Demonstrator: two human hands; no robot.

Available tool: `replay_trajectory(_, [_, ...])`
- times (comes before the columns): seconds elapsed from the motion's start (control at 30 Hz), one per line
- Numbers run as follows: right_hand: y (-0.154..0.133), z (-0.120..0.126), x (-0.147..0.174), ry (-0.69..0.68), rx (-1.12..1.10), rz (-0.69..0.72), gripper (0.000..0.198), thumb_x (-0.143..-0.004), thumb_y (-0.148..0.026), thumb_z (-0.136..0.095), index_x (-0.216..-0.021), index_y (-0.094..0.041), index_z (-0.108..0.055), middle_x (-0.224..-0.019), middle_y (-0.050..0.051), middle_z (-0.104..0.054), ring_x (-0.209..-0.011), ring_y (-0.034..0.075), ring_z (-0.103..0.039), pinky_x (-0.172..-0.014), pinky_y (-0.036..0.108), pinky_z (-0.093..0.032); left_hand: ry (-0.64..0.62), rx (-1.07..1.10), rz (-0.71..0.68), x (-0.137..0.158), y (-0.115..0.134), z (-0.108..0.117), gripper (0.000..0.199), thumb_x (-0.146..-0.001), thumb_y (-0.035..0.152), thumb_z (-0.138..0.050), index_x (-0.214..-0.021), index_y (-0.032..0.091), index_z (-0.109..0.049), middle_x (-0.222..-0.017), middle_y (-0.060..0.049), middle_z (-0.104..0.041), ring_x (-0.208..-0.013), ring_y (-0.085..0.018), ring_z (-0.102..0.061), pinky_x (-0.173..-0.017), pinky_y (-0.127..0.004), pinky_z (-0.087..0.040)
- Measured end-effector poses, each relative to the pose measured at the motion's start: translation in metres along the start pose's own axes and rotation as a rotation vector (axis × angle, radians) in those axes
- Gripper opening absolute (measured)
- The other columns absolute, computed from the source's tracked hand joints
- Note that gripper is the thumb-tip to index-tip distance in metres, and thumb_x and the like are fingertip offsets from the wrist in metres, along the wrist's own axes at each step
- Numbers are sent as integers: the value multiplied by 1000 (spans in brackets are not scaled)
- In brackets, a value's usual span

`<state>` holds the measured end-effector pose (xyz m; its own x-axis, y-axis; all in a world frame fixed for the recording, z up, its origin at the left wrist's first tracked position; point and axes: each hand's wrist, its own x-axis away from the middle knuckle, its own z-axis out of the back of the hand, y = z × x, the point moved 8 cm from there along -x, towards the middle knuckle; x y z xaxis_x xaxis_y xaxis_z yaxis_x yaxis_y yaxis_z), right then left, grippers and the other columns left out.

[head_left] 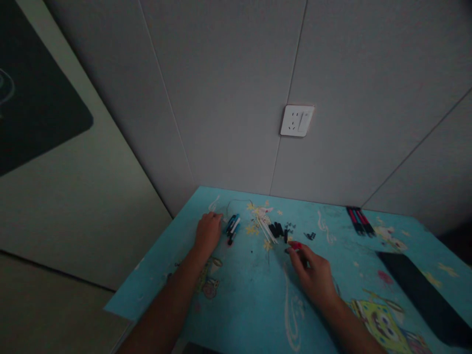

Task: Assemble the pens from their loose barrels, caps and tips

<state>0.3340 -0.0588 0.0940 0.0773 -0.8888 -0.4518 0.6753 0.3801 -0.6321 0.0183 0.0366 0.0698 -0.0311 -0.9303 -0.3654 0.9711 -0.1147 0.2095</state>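
Observation:
My right hand is closed, thumb and fingers pinching a small red pen part. A short black cylindrical piece stands just beyond those fingertips, and several more black pieces lie beside it. To their left is a bundle of thin white pen refills. My left hand rests on the table, fingers loosely bent and apparently holding nothing. Touching or very near its fingertips is a small pile of blue, black and white pen barrels. Dim light blurs the finer details.
Tiny dark clips lie right of centre. Several pink, blue and black pens sit in a row at the back right. A long dark mat covers the right side of the blue cartoon-print table. Behind is a wall with a socket.

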Motion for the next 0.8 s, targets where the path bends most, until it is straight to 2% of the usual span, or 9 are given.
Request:
replay_trajectory(0.2, [-4,-7,1,-40,-27,39,27,-94,-36,-51,-109,-19,-65,-63,-1,-64,-49,13,-57,-50,23,-44,-54,-28,-3,0,-1,-10,25,-93,20,-48,-103,22,-71,-100,-8,-64,-94,-22,-56,-85,-33,-42])
replay_trajectory(0.43, [-5,-8,2,-39,-5,43,26,-93,-34,-52,-107,-18,-66,-65,0,-65,-52,15,-59,-54,25,-48,-39,-8,25,1,-5,-8,23,-94,23,-48,-95,20,-71,-93,-9,-65,-92,-23,-58,-81,-33,-42])
replay_trajectory(0.63, [-9,-1,-3,21,-37,116,22,-93,-31,-53,-106,-20,-67,-96,10,-68,-87,23,-65,-78,36,-54,17,81,33,1,-4,-4,21,-91,15,-48,-88,16,-69,-88,-9,-66,-89,-22,-61,-84,-34,-45])
replay_trajectory(0.73, [-7,0,-5,48,-36,128,21,-94,-30,-51,-107,-21,-67,-106,11,-66,-100,26,-62,-90,42,-51,60,171,0,-3,4,10,24,-93,15,-45,-99,16,-68,-98,-9,-66,-94,-20,-62,-88,-32,-47])
replay_trajectory(0.8, [-5,-4,-4,24,-26,125,23,-96,-29,-49,-112,-21,-64,-109,11,-66,-101,26,-62,-92,44,-50,102,286,-60,-1,19,22,25,-96,19,-43,-107,18,-65,-104,-8,-66,-98,-18,-61,-88,-30,-49])
